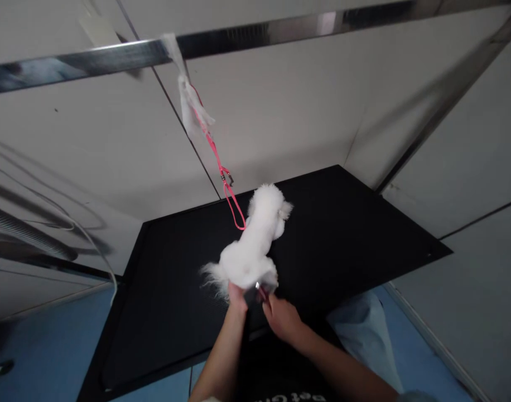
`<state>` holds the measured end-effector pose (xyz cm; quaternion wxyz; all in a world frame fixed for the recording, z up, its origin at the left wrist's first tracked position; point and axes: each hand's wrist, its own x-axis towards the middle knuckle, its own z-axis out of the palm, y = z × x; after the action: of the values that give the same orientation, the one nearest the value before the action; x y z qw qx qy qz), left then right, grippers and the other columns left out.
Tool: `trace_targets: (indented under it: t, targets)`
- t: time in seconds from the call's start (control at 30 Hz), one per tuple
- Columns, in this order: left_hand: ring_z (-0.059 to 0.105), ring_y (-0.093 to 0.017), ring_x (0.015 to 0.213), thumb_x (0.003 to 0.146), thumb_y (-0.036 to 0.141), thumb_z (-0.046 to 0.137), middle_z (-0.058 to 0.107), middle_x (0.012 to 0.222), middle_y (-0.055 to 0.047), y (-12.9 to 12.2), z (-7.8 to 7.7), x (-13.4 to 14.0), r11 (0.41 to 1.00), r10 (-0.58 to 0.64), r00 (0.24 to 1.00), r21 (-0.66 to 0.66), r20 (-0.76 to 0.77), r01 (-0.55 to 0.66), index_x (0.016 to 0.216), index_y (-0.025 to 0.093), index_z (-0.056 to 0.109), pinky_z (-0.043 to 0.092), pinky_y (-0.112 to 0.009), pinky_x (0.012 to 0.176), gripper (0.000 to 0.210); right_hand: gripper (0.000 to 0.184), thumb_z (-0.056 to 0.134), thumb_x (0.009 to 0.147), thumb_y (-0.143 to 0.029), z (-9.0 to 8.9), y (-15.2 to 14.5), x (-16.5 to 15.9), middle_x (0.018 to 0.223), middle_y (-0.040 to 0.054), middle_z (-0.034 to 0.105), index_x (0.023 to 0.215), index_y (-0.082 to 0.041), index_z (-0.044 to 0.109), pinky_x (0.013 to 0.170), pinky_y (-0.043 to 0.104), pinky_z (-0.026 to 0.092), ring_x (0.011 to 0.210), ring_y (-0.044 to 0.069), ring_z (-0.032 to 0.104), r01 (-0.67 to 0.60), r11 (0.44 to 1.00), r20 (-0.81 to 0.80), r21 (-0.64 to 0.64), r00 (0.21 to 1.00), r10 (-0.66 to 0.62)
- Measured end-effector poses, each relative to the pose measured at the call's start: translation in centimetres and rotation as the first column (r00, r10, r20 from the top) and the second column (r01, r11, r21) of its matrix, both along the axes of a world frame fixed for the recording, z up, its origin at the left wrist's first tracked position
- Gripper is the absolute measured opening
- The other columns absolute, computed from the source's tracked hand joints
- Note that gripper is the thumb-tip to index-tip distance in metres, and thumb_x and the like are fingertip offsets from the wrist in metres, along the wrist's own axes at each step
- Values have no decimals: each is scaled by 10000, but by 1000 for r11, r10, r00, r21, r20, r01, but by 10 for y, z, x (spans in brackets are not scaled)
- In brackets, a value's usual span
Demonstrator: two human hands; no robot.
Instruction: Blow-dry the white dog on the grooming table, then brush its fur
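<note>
Small white fluffy dog (255, 245) standing on black table, rear toward camera.

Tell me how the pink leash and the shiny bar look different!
The pink leash is thin and bendy, hanging slanted down to the white dog; the metal bar is thick, stiff and straight, running overhead. The leash is bright pink; the bar is mirror grey. Both are joined where the leash ties on.
</note>
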<state>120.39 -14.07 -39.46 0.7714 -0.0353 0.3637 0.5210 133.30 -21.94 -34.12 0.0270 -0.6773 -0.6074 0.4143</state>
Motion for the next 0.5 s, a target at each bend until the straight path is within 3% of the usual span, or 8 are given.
trace_targets:
  t: [0.1,0.2,0.33,0.43,0.5]
  targets:
    - [717,-191,773,913,264,469,721,770,-71,-19,-15,-1,998,33,997,-49,-74,-36,835,210,677,588,-319,780,228,301,441,919,-349,-2,-19,4,982,162,768,991,-231,708,768,389,517,896,305,732,-23,1000,-86,-22,996,21]
    - [709,-163,709,877,112,481,735,793,-73,-45,-23,3,994,-9,988,-109,-154,-8,856,166,683,587,-261,705,211,438,269,991,-375,4,-6,6,1150,145,726,1197,-188,608,859,342,494,1069,262,687,75,994,-112,85,992,-65]
    - [605,-102,484,839,44,545,677,628,-22,-73,-23,-2,974,-102,945,-223,-311,31,795,133,664,509,-177,507,155,432,302,985,-341,2,-9,-4,1124,188,723,1279,-131,541,824,353,487,1029,287,701,41,999,26,24,999,-41]
    - [617,-121,490,818,88,596,657,597,-18,-89,-21,-14,955,-177,956,-276,-233,110,787,137,648,516,-191,503,78,379,349,969,-328,0,-36,-12,1046,191,742,1136,-123,620,787,357,490,951,299,721,-80,995,14,-62,997,81]
    - [633,-122,517,812,87,594,668,627,-21,-101,-19,-19,947,-192,972,-286,-133,148,816,133,640,534,-195,532,66,378,341,977,-354,2,-45,-15,1043,174,744,1109,-135,620,789,347,490,952,289,720,-71,997,-6,-13,997,71]
